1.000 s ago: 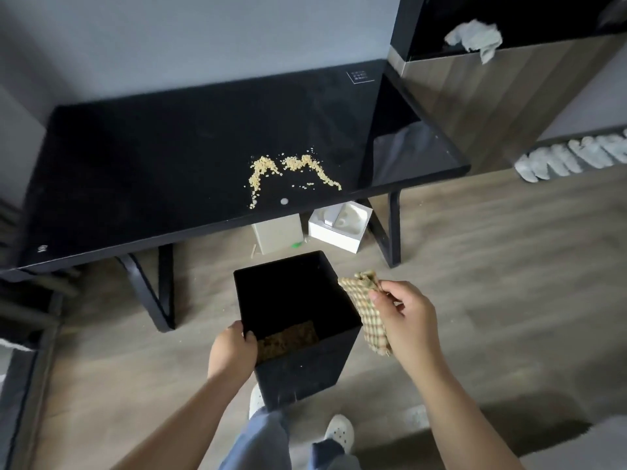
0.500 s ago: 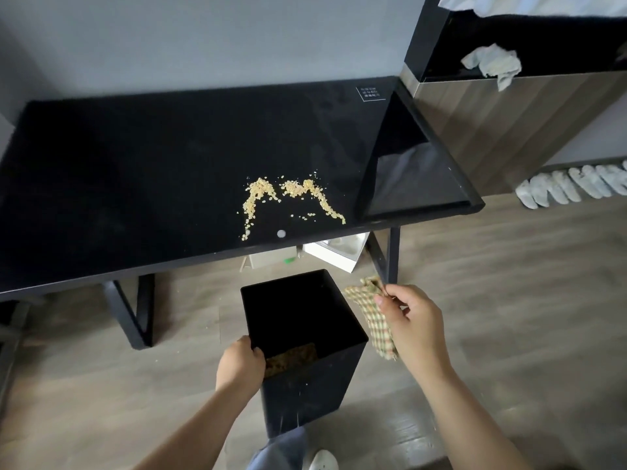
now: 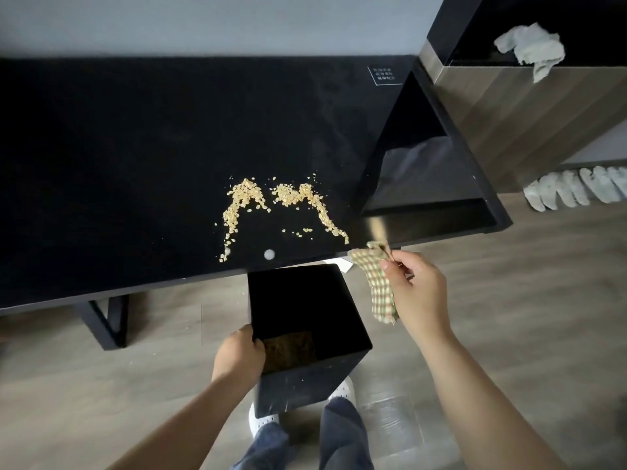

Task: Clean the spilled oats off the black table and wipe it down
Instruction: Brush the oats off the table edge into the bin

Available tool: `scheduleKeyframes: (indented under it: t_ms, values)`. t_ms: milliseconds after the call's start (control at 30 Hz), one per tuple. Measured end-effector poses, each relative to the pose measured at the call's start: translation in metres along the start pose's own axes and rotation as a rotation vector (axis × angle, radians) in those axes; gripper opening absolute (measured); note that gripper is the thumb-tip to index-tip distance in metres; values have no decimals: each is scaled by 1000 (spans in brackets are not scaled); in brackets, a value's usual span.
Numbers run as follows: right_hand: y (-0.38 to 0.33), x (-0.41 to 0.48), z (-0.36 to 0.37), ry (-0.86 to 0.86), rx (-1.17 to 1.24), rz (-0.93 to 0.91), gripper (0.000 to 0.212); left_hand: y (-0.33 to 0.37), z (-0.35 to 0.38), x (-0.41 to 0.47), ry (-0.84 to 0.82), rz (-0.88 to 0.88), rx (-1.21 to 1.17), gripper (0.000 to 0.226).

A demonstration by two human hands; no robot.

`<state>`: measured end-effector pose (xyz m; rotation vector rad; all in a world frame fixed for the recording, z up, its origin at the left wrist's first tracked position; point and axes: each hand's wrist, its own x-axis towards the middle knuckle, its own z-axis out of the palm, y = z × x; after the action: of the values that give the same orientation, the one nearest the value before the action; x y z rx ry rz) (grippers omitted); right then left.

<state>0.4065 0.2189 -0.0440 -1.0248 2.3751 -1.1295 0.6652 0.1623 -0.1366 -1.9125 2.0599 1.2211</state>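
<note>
Left hand [image 3: 239, 354]: I grip the bin [image 3: 305, 337] rim below the surface [image 3: 135, 147] front edge.
Right hand [image 3: 419, 293]: I pinch the cloth [image 3: 375, 286].
Oats [image 3: 285, 205]: near the front edge.

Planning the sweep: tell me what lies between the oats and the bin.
In the head view, only bare table and one small white spot lie between the oats and the bin.

Oats [image 3: 285, 206] lie scattered near the black worktop's [image 3: 135, 147] front edge. Below it, the left hand [image 3: 239, 356] grips a black bin's [image 3: 305, 385] rim; the right hand [image 3: 419, 290] holds a checked cloth [image 3: 375, 283].
</note>
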Motion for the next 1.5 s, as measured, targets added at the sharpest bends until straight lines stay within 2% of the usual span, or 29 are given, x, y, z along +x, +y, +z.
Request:
scheduleKeyframes:
  t_ms: [267, 533, 767, 867, 1000, 1167, 1367, 1500]
  values:
    - [3, 87, -1, 41, -70, -85, 21, 24, 8, 24, 7, -63, 5, 26]
    - [21, 175, 17, 62, -87, -90, 24, 51, 28, 40, 34, -115, -27, 29]
    - [47, 239, 64, 109, -209, -50, 21, 66, 48, 53, 56, -164, -53, 32]
    - [51, 252, 87, 111, -221, -114, 19, 68, 55, 57, 67, -169, -73, 36]
    - [43, 243, 105, -39, -234, -318, 20, 70, 58, 60, 83, -167, -78, 39]
    - [41, 181, 101, -200, -134, -505, 16, 65, 54, 58, 106, -180, -81, 34]
    - [49, 94, 88, -322, -74, -554, 33, 56, 47, 51, 134, -193, -74, 26]
    - [46, 66, 81, -447, 4, -516, 29, 51, 44, 44, 134, -186, -77, 24]
